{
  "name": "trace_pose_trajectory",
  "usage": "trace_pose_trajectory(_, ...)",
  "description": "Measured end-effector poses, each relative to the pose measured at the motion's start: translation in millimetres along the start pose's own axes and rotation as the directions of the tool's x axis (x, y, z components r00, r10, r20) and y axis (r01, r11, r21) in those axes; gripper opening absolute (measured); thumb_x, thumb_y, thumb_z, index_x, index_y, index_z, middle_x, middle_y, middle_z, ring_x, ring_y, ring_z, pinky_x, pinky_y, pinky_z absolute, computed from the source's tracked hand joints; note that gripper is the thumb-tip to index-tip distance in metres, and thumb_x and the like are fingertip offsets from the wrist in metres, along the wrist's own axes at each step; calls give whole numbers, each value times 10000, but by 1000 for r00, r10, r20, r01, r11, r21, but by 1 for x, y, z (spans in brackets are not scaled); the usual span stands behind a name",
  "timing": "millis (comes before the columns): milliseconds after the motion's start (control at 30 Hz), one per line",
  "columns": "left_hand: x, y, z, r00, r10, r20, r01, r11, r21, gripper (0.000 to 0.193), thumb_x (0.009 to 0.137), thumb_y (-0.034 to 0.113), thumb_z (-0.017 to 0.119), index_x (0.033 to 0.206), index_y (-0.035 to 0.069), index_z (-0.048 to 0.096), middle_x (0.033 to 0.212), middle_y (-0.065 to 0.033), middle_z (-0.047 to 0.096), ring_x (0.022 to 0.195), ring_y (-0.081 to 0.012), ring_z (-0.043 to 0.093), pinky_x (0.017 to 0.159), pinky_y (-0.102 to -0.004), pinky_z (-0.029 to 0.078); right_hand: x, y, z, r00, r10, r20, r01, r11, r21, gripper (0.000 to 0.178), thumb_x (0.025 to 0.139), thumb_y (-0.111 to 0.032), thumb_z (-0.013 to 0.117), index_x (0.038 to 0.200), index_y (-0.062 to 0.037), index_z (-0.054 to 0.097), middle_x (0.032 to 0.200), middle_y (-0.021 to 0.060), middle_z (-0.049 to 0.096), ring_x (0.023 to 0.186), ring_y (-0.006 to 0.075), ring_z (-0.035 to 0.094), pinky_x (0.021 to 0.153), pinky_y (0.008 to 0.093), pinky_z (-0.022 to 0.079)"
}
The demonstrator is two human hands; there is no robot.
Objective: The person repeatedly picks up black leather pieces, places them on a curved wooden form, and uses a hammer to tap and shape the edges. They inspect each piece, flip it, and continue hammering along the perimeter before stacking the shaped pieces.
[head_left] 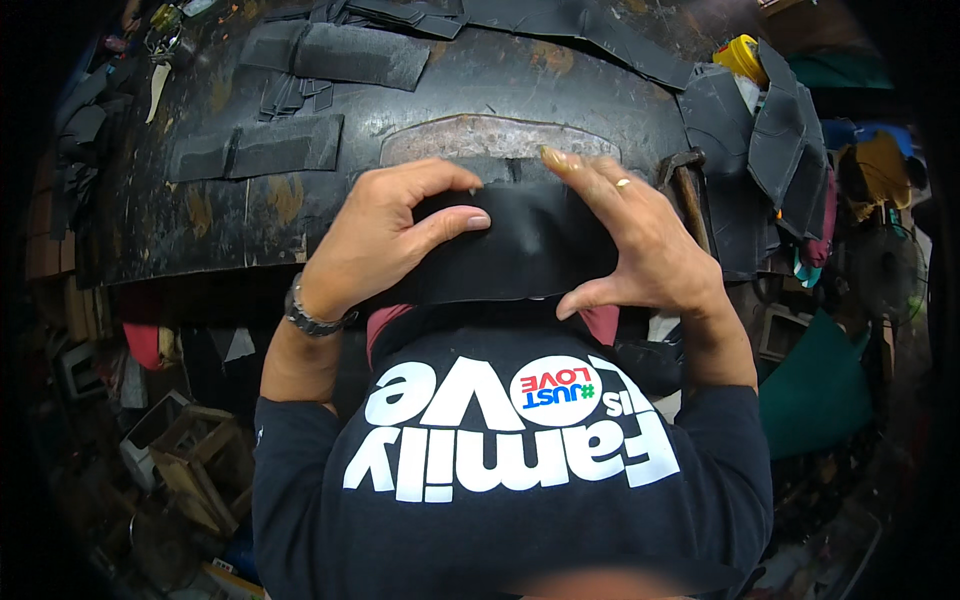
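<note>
Rubber sheet (520, 250), black, smooth and slightly glossy, is lying at the bench's (200, 230) near edge; left hand (385, 230) is pinching its left end, right hand (640, 240) its right.

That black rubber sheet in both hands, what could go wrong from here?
The black rubber sheet is pinched only at its ends by the left hand and right hand, so its middle may sag or slip. A hammer lies close beside the right hand and could get knocked. Loose rubber strips crowd the workbench.
</note>
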State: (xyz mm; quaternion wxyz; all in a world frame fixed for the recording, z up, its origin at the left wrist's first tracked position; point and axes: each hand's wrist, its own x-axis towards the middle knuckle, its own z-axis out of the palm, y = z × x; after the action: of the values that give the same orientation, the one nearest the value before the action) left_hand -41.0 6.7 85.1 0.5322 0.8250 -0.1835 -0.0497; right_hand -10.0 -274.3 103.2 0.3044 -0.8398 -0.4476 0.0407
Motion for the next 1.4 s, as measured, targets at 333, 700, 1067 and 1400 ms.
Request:
trace_pose_trajectory(333,1,-23,16,975,-205,-89,211,975,68,227,846,168,818,959,-21,760,864,-105,745,774,-169,697,699,-289,532,1,36,27,808,579,108,-570,723,391,210,854,-138,818,920,-9,666,885,19,636,798,99,585,738,257,488)
trace_pose_trajectory(700,28,-46,13,993,-89,-77,104,971,214,180,871,149,784,946,-10,745,886,-127,731,785,-235,706,713,-320,533,24,57,25,895,446,-3,-429,861,273,204,832,-118,802,890,-12,638,833,47,614,807,154,570,745,297,460)
trace_pose_trajectory(1067,44,-63,14,982,-190,6,186,965,184,178,868,203,770,929,35,757,852,-119,718,746,-284,691,691,-363,535,28,68,32,872,488,25,-481,848,223,206,804,-87,811,882,0,641,815,94,640,757,225,610,728,332,485)
trace_pose_trajectory(1400,49,-60,13,957,-286,48,269,936,226,213,856,194,798,952,8,758,846,-111,720,723,-225,685,667,-323,525,30,71,33,853,521,40,-512,818,262,200,795,-64,820,875,7,650,801,95,637,743,222,606,706,331,479)
